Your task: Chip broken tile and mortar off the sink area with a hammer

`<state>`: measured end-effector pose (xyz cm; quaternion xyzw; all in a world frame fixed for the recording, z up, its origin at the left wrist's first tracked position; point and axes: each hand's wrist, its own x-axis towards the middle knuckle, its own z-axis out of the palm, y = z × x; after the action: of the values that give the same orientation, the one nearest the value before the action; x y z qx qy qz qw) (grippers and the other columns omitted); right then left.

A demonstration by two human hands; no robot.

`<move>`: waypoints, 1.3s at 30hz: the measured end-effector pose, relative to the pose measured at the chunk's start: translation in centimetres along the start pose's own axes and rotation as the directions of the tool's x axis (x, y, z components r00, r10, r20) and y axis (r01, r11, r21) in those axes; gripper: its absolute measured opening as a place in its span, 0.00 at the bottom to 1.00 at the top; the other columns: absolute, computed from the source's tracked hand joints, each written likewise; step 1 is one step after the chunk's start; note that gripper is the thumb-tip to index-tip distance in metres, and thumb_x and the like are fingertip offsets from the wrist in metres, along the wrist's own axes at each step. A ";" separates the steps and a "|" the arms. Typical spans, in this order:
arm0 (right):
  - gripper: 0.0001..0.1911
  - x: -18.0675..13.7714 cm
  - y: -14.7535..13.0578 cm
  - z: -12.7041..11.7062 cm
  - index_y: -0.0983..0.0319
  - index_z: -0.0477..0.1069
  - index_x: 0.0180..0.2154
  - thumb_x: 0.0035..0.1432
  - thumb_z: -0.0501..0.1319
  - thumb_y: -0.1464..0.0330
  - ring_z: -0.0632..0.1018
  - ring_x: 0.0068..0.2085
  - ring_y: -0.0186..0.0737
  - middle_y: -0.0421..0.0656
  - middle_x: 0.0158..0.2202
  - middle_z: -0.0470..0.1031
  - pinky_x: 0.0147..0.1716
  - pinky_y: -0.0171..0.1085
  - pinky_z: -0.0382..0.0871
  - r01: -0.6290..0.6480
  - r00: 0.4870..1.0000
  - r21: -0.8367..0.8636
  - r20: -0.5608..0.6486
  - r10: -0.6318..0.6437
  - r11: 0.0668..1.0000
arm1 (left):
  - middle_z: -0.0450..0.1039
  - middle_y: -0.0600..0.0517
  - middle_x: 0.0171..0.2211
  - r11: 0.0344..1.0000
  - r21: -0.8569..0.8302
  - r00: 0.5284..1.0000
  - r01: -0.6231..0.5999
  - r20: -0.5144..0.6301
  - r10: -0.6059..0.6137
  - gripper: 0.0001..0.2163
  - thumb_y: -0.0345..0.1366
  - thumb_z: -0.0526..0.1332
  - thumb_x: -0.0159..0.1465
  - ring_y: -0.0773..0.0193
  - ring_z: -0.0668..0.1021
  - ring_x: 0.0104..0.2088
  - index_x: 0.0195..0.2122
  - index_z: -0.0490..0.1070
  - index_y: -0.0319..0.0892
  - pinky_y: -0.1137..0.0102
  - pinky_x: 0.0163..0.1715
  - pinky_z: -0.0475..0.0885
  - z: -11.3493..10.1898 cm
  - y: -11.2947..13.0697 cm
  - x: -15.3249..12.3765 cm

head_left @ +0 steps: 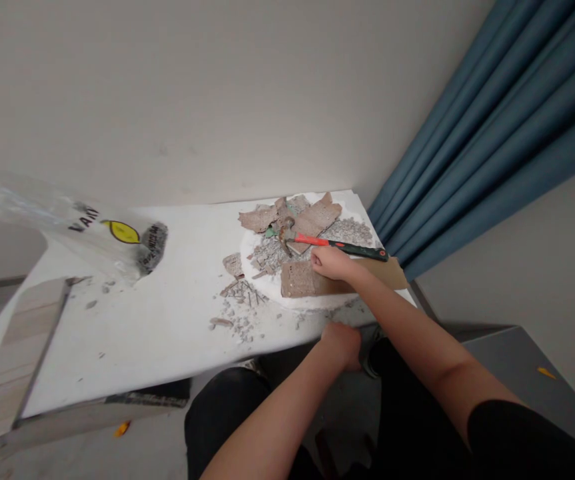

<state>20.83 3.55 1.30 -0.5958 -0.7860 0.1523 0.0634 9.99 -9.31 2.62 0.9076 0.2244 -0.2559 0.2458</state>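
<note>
Right hand (334, 262) curled into a fist, left hand (342, 343) closed near the bench (177, 293), the person is seemingly resting knuckles on the brown board (300, 280) on its top, where pressing evenly, clear of the hammer (323, 243) just beyond, should serve best.

Blue curtains (492, 133) hang beside a pale wall (217, 87).

on the transparent, crumpled plastic bag (96, 241), i read black capitals (84, 220) resembling "maki", first letter uncertain. adjacent: one yellow, black-outlined oval emblem (124, 232). smaller dark lettering (154, 245) alongside: illegible to me.
</note>
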 end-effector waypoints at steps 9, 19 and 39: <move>0.07 0.3 -0.3 -0.5 0.63 0.74 0.35 0.60 0.57 0.72 0.74 0.35 0.41 0.48 0.37 0.79 0.32 0.36 0.57 0.011 0.999 -0.045 0.041 -0.009 0.999 | 0.78 0.36 0.48 1.000 -0.009 0.999 0.017 0.046 -0.016 0.28 0.48 0.67 0.58 0.46 0.80 0.49 0.55 0.72 0.34 0.58 0.49 0.76 0.5 -0.1 -0.2; 0.08 0.8 -0.6 -0.6 0.65 0.76 0.36 0.60 0.59 0.70 0.75 0.34 0.44 0.51 0.36 0.80 0.31 0.37 0.59 0.034 0.997 -0.119 0.072 -0.025 0.992 | 0.78 0.35 0.48 0.999 -0.022 1.000 0.029 0.010 -0.029 0.29 0.48 0.69 0.57 0.44 0.80 0.49 0.54 0.73 0.34 0.54 0.50 0.76 1.7 -0.2 -0.1; 0.12 -1.0 -1.0 0.6 0.70 0.72 0.46 0.69 0.53 0.71 0.76 0.44 0.45 0.55 0.47 0.73 0.45 0.38 0.67 0.082 0.995 -0.275 -0.028 -0.093 0.958 | 0.79 0.36 0.48 0.998 -0.044 0.999 0.034 0.008 -0.033 0.28 0.47 0.68 0.57 0.45 0.80 0.49 0.55 0.73 0.34 0.57 0.50 0.76 1.4 -0.6 -0.3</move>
<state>20.06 2.25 1.13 -0.5663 -0.8238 0.0272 0.0030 8.95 -9.73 1.59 0.8972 0.2442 -0.2582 0.2621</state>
